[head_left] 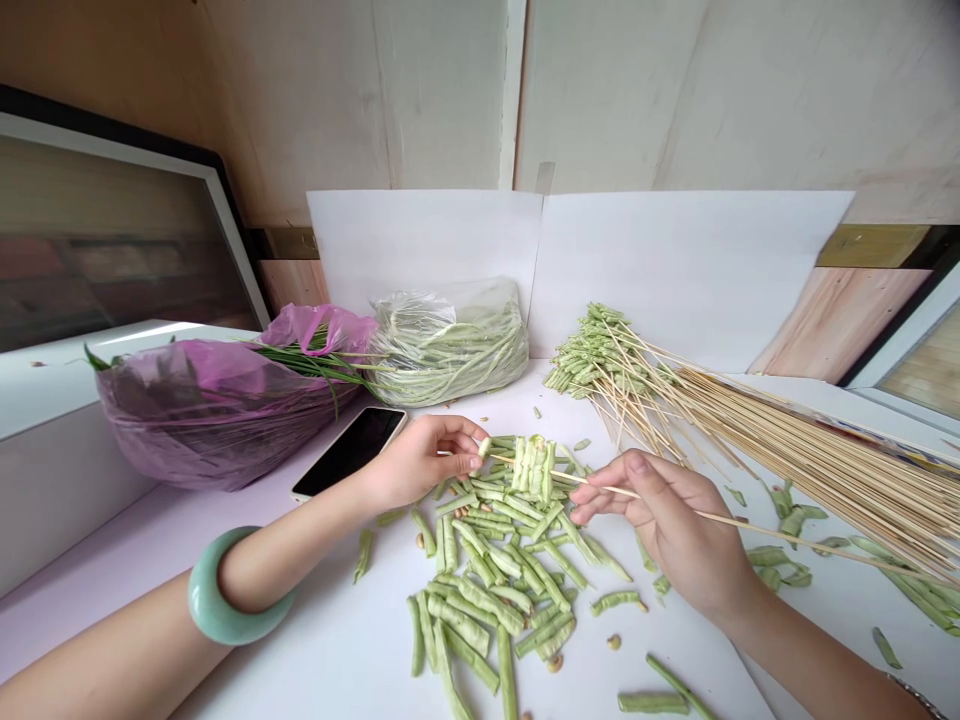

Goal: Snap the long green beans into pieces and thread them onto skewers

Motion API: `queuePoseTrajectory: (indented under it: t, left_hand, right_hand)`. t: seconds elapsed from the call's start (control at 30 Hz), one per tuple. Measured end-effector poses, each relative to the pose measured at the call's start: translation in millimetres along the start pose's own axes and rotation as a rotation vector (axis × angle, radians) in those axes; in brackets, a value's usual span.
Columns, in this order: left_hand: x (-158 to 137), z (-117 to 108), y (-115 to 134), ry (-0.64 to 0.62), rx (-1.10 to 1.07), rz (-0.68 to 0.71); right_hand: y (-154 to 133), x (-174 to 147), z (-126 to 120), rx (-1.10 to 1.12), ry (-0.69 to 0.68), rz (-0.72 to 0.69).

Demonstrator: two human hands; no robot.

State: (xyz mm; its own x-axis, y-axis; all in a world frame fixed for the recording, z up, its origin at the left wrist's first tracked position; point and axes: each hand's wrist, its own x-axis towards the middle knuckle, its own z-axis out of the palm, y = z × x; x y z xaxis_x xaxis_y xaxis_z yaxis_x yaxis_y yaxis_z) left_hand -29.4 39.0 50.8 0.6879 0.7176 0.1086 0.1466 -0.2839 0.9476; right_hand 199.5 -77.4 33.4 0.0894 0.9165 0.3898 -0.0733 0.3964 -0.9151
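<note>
My left hand, with a pale green bangle on its wrist, pinches a short piece of green bean at the tip of a thin wooden skewer. Several bean pieces sit side by side across the skewer, a little behind its tip. My right hand grips the skewer between thumb and fingers, and its long end runs out to the right. Below both hands a loose heap of cut bean pieces is spread over the white table.
Behind my left hand are a phone, a purple plastic bag of greens and a clear bag of long beans. Finished bean skewers are stacked at the back right, beside a bundle of bare skewers. White boards stand behind.
</note>
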Motion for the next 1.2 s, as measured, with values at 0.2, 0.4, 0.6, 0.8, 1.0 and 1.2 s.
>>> queuePoseTrajectory:
  t: [0.2, 0.4, 0.6, 0.8, 1.0, 1.2]
  left_hand:
    - [0.0, 4.8, -3.4, -0.027, -0.213, -0.022]
    - [0.0, 5.2, -3.9, -0.003, -0.299, -0.025]
    - [-1.1, 6.8, -3.3, 0.026, -0.322, -0.016]
    - [-2.8, 10.2, 1.2, 0.082, -0.313, -0.015]
    - [-4.3, 14.3, 0.7, 0.048, -0.317, -0.041]
    - [-5.5, 19.8, 0.6, 0.027, -0.312, -0.057]
  right_hand:
    - [-3.4, 0.7, 3.2, -0.009, -0.009, 0.006]
    - [-6.3, 1.2, 4.8, -0.018, -0.015, -0.003]
    - [-3.2, -1.0, 4.7, -0.033, -0.016, -0.009]
    - [4.1, -3.3, 4.3, 0.012, -0.039, -0.019]
    - [6.3, -6.2, 8.8, 0.033, -0.056, 0.024]
    - [9.2, -7.6, 10.6, 0.084, -0.108, 0.084]
